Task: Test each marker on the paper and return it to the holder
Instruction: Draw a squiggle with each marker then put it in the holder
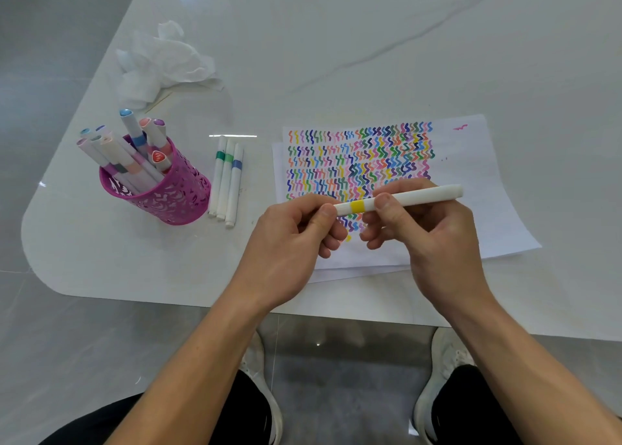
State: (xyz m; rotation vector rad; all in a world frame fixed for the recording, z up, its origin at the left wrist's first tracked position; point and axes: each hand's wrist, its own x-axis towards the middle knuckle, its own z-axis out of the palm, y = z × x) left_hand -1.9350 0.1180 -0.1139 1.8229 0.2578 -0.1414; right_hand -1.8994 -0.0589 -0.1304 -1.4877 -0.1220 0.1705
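A white marker with a yellow band [414, 197] lies level above the paper [488, 182], held at both ends. My left hand [289, 239] grips its left end, which is hidden inside my fingers. My right hand [427, 232] pinches the barrel just right of the yellow band. The paper carries several rows of coloured squiggles. A pink perforated holder [168, 192] stands to the left with several markers in it. Three white markers [226, 178] lie side by side on the table between the holder and the paper.
Crumpled white tissue [161, 61] lies behind the holder. The white table [336, 40] has a rounded left corner and its front edge runs just below my wrists. My two shoes show on the grey floor beneath.
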